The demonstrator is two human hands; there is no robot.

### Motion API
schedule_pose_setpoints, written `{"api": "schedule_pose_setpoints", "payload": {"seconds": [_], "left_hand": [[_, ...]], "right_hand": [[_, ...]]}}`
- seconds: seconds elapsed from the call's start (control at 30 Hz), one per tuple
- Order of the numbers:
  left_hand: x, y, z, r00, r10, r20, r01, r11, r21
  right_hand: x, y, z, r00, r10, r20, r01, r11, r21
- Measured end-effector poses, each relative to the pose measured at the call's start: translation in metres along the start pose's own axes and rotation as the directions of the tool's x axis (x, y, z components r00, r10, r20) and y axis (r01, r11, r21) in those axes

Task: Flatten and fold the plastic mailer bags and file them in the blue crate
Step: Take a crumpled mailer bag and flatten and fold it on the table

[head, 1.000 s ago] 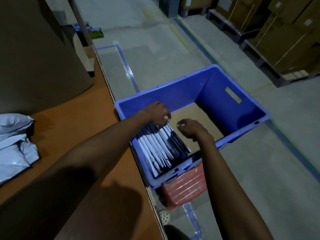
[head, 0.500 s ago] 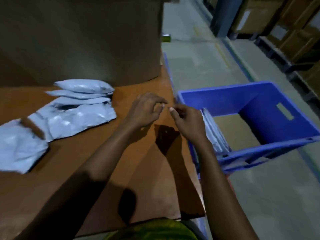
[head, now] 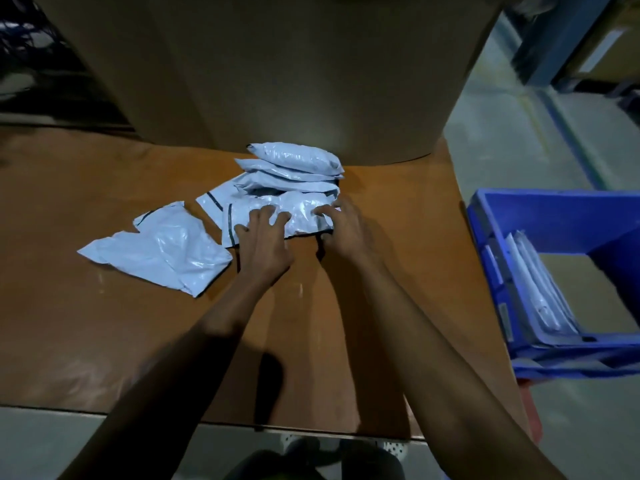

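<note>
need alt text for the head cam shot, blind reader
A person's left hand and right hand rest on a pale mailer bag at the front of a pile of bags on a brown table. Another loose bag lies to the left, and a blue crate at the right holds flattened bags.

table: orange-brown wooden top [head: 104, 323], glossy in patches, near edge runs across the bottom of the view
cardboard: large brown curved sheet or drum [head: 277, 71], stands on the far side of the table, fills the upper middle
floor: grey concrete [head: 502, 140], right of the table and below its near edge
floor line: bluish stripe [head: 571, 133], runs diagonally
pillar: blue-grey column [head: 561, 36], top right, blurred
top left: dark clutter [head: 34, 64], too dim to tell
red item: low by the right edge [head: 531, 415], mostly hidden
</note>
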State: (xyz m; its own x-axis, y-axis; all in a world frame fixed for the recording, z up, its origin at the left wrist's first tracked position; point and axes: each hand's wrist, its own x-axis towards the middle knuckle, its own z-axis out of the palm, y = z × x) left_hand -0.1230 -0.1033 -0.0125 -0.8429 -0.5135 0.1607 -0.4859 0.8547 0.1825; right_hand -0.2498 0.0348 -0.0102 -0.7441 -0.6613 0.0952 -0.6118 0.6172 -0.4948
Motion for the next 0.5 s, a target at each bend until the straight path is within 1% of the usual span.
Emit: {"api": "schedule_pose_setpoints", "payload": {"seconds": [0.1,0.2,0.27,0.33,0.43,0.5], "left_hand": [[-0.002,-0.015,0.011,0.995,-0.005,-0.101,0.005,1.0,-0.006],[-0.004,-0.031,0.016,0.979,0.051,-0.195,-0.049,0.999,0.017],[-0.005,-0.04,0.014,0.958,0.1,-0.267,-0.097,0.995,0.024],[-0.008,-0.042,0.009,0.918,0.153,-0.365,-0.157,0.987,0.018],[-0.022,-0.027,0.0,0.836,0.232,-0.498,-0.277,0.961,-0.017],[-0.034,-0.007,-0.006,0.784,0.285,-0.551,-0.367,0.929,-0.042]], "right_hand": [[-0.001,-0.002,0.012,0.994,-0.009,-0.111,0.006,1.0,-0.022],[-0.007,-0.004,0.012,0.972,-0.046,-0.232,0.031,0.997,-0.071],[-0.011,-0.003,0.011,0.939,-0.071,-0.338,0.067,0.998,-0.022],[-0.019,-0.003,0.004,0.899,-0.066,-0.433,0.095,0.994,0.047],[-0.054,0.0,-0.018,0.853,0.006,-0.522,0.058,0.993,0.107],[-0.086,0.011,-0.032,0.821,0.064,-0.568,0.032,0.987,0.159]]}}
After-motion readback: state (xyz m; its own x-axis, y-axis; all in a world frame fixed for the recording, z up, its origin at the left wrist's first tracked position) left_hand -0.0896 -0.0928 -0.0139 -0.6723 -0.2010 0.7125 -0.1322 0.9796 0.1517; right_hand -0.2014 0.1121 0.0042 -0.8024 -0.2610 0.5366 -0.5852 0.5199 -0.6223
